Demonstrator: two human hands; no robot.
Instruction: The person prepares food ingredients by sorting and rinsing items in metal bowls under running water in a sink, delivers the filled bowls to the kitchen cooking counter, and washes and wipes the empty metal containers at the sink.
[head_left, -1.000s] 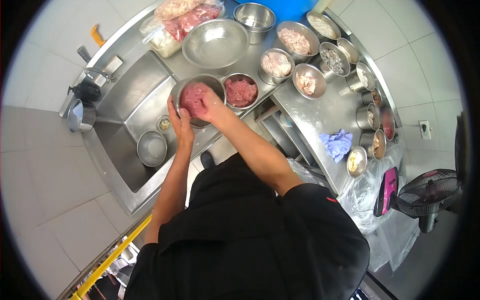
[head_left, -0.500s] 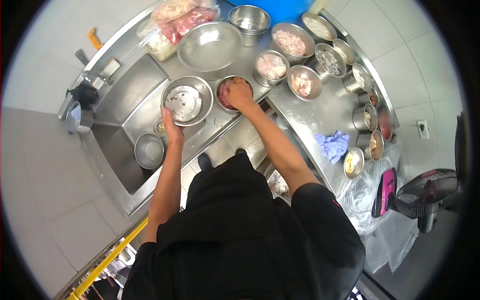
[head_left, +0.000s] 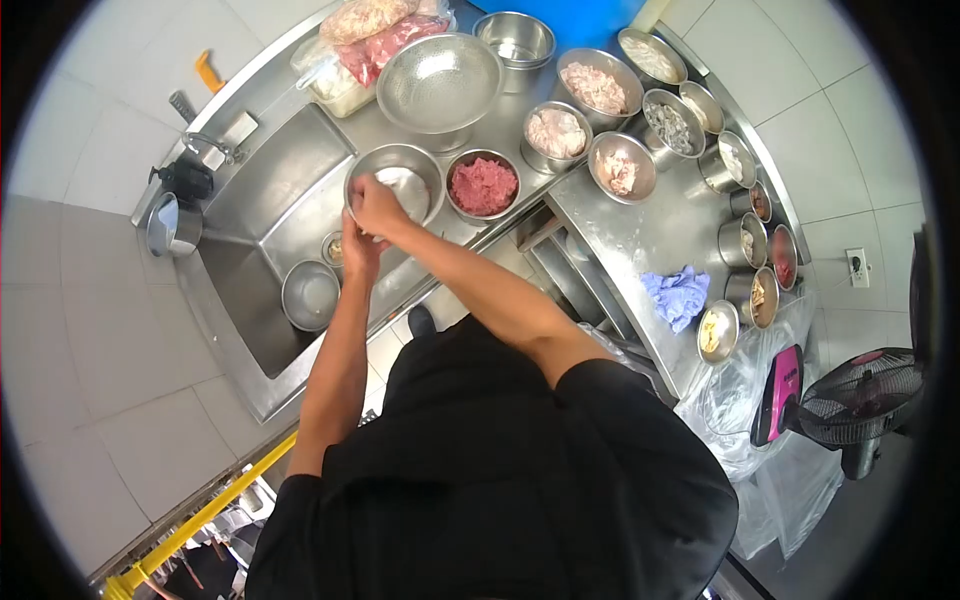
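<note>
A steel bowl point(head_left: 412, 183) with few scraps inside stands tilted at the edge of the sink. My left hand point(head_left: 360, 250) grips its near left rim. Reaching across, my right hand point(head_left: 380, 207) is over the bowl's left side with its fingers curled in. Whatever those fingers hold, if anything, is hidden. Just right of the bowl is a second steel bowl filled with pink minced meat point(head_left: 484, 187); neither hand touches it. Behind them rests a wide steel strainer point(head_left: 440, 85).
The sink point(head_left: 270, 215) at left holds a steel pot point(head_left: 310, 296). Several steel containers of meat, one a bowl of pale meat point(head_left: 622, 170), line the right counter. A blue cloth point(head_left: 677, 297) lies there. Bagged meat point(head_left: 385, 45) sits at the back, and a fan point(head_left: 860, 400) stands far right.
My right hand has left the minced meat bowl and moved left to the bowl my left hand holds. The minced meat is now uncovered. The whole view has shifted slightly.
</note>
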